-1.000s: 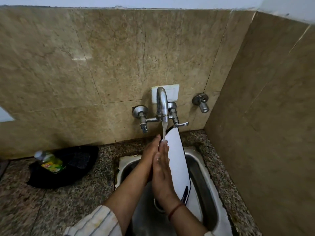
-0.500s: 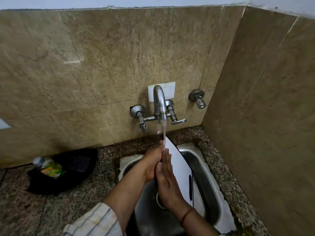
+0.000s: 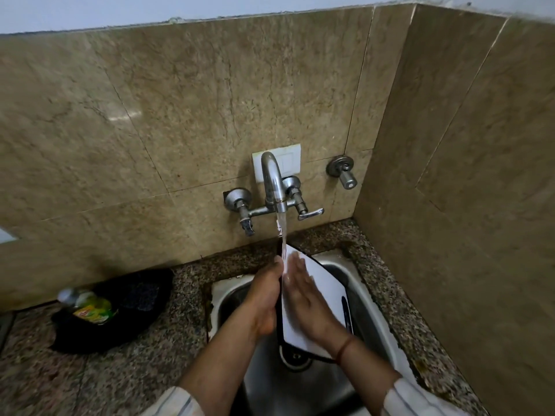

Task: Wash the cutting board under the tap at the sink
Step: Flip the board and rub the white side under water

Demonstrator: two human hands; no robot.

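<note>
Both hands are on it: left hand [image 3: 264,298] clamped on the cutting board's [image 3: 322,288] edge, right hand [image 3: 303,298] flat, open, rubbing its white face. Since a second ago the board's tipped lower into the sink [image 3: 372,298], so the tap [image 3: 274,181] stream hits its top edge. Still mid-rinse, I'd say.

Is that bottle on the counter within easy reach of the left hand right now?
Probably yes: the bottle lies on the left hand's side with open counter between, but that hand is busy holding the cutting board.
</note>
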